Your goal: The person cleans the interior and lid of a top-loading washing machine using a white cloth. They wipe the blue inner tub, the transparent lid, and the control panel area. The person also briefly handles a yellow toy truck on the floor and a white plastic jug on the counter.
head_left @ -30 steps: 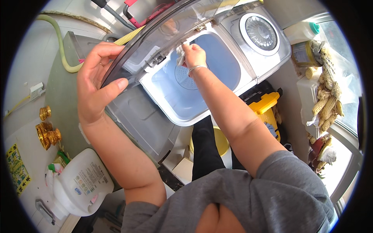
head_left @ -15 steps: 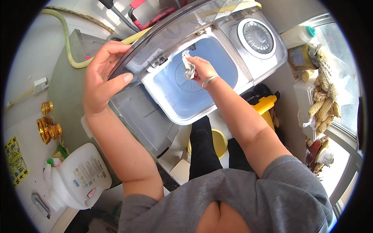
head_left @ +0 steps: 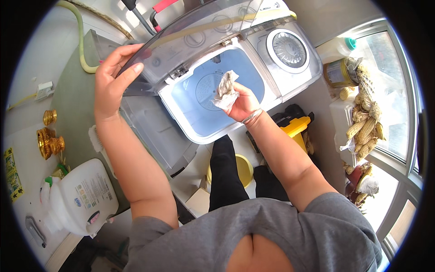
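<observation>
A twin-tub washing machine [head_left: 272, 97] stands in front of me, its blue wash tub [head_left: 188, 122] uncovered. My left hand [head_left: 111, 84] grips the near left edge of the raised see-through lid [head_left: 195, 41], thumb on one side and fingers on the other. Over the tub, my right hand [head_left: 245, 104] pinches a crumpled, dirty-white cloth or wad of tissue [head_left: 225, 93]; its exact kind is unclear. A round ribbed disc [head_left: 204, 93] shows at the tub's bottom, partly hidden by the wad.
Right of the tub sits the round spinner cover [head_left: 289, 48]. Dried corn cobs [head_left: 364, 129] hang by the window. A white jug [head_left: 93, 195] stands at lower left. Below are a yellow basin [head_left: 244, 170] and a yellow-and-black object [head_left: 297, 127]. A pale hose [head_left: 81, 41] runs behind.
My right hand has lifted the crumpled wad up from the tub and turned, so more of the wad shows. My left hand still holds the lid; the whole view has shifted slightly.
</observation>
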Demonstrator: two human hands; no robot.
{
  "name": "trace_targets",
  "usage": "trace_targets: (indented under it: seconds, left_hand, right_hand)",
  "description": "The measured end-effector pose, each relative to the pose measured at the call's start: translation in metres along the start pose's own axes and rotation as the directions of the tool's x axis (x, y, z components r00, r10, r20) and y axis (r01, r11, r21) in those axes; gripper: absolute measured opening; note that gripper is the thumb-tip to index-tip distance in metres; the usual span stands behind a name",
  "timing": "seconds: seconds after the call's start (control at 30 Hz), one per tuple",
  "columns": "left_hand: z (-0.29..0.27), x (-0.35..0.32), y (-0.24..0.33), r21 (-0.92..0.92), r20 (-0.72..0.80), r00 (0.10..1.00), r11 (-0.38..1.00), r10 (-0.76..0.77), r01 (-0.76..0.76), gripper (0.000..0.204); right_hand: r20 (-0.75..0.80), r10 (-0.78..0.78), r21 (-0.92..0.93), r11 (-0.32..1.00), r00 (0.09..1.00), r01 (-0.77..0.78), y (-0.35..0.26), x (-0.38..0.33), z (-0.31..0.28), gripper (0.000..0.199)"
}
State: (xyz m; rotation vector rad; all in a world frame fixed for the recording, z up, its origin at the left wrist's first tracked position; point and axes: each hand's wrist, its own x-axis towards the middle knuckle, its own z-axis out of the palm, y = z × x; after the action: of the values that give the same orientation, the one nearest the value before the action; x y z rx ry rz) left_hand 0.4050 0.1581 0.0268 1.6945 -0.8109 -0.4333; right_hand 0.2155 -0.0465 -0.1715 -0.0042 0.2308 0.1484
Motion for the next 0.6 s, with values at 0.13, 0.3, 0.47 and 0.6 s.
trace_targets:
  seconds: [0.13, 0.3, 0.47, 0.6]
  left_hand:
    - [0.0, 0.003, -0.009, 0.021, -0.163, 0.985, 0.998, -0.052, 0.056, 0.034]
    - [0.002, 0.005, 0.026, 0.359, -0.287, 0.923, 0.864, -0.257, 0.353, 0.046]
    - [0.044, -0.021, 0.096, 0.456, -0.481, 0.872, 0.876, 0.093, 0.158, 0.03]
    - [0.173, -0.081, 0.155, 0.297, -0.148, 0.938, 0.919, 0.313, -0.26, 0.009]
  right_hand:
    - [-0.008, 0.001, -0.055, 0.998, 1.0, -0.001, -0.007, -0.037, 0.026, 0.028]
    - [0.034, -0.047, -0.273, 0.961, 0.998, 0.055, -0.017, -0.085, 0.058, 0.028]
    - [-0.046, -0.183, -0.408, 0.901, 0.982, 0.149, -0.009, -0.133, 0.112, 0.023]
    - [-0.052, -0.252, -0.44, 0.874, 0.966, 0.205, -0.008, -0.172, 0.128, 0.023]
